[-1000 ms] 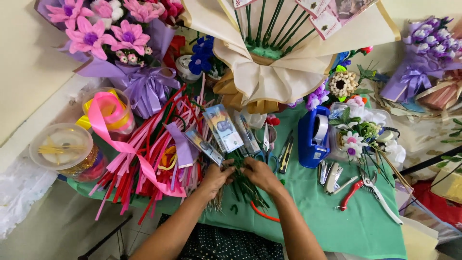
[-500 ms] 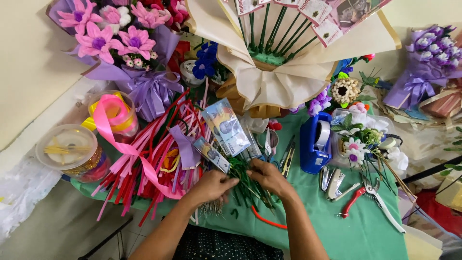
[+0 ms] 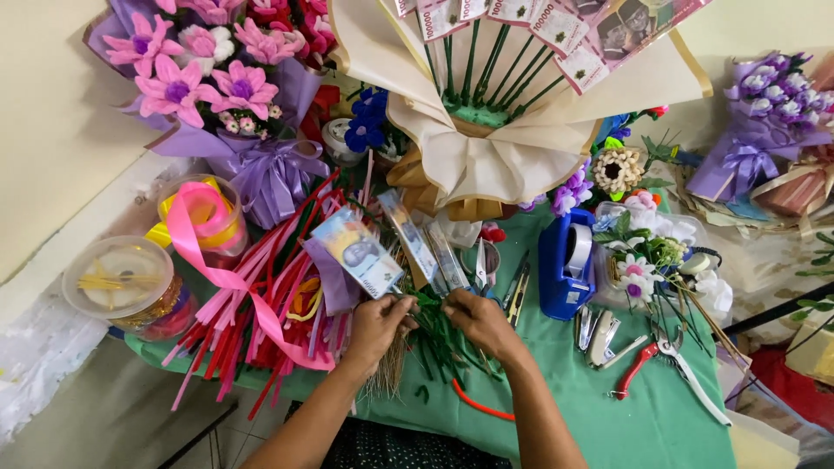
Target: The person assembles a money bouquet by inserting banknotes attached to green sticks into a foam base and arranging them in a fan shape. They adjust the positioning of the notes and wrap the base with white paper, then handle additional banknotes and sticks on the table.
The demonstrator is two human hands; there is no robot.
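Observation:
My left hand (image 3: 375, 326) and my right hand (image 3: 477, 322) meet over a bundle of green sticks (image 3: 439, 347) on the green tablecloth (image 3: 669, 417). Both hands pinch the sticks where several banknotes on sticks (image 3: 360, 252) fan out up and to the left. A sheaf of thin pale skewers (image 3: 393, 369) lies under my left wrist.
Pink and red pipe cleaners (image 3: 261, 321) with a pink ribbon (image 3: 195, 234) lie left. Two round plastic tubs (image 3: 122, 282) sit at far left. A blue tape dispenser (image 3: 569, 265), staplers (image 3: 599, 334) and red-handled pliers (image 3: 656, 360) lie right. A large banknote bouquet (image 3: 512, 104) and purple flower bouquets (image 3: 234, 95) stand behind.
The banknotes on sticks have tilted further left and the view has shifted slightly. Both hands stay together on the green sticks.

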